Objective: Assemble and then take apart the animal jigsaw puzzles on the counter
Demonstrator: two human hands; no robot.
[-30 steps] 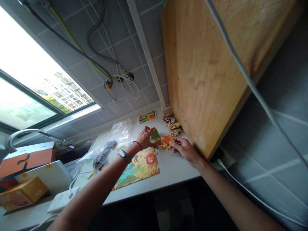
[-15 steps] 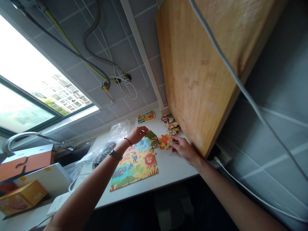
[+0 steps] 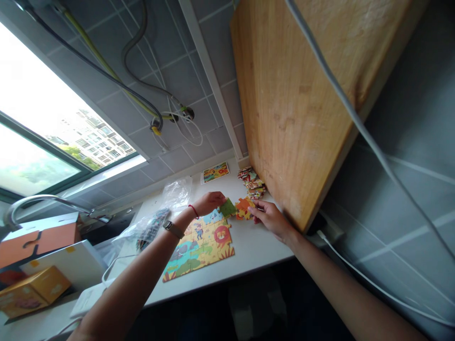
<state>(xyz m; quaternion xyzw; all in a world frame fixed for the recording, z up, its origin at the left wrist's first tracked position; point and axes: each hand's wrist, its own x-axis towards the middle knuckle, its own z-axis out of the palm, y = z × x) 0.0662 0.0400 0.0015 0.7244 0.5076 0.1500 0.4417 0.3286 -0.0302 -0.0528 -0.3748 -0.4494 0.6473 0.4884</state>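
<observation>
Nearest me, over a white surface (image 3: 256, 251), are two grips, both mine. My left grip (image 3: 209, 203), with one wristwatch (image 3: 173, 229) and one red string (image 3: 194, 210) on that arm, has its fingers together at the edge of a green puzzle piece (image 3: 228, 207); I cannot tell whether it is clamped. My right grip (image 3: 270, 220) has its fingers apart, their tips touching an orange puzzle piece (image 3: 243, 209), and is not clamped.

Both pieces lie flat, just beside each other, at the far edge of one jigsaw puzzle (image 3: 199, 248). The green piece shows no clear long axis. The puzzle's long axis runs roughly along the surface's front edge.

Farther on are one loose pile of pieces (image 3: 252, 182), one picture card (image 3: 215, 172) and one clear plastic bag (image 3: 177, 193). A bamboo board (image 3: 295, 104) leans at right. At left are one faucet (image 3: 39, 201), one yellow box (image 3: 35, 291) and one window (image 3: 39, 118). A grey tiled wall (image 3: 213, 128) stands beyond.
</observation>
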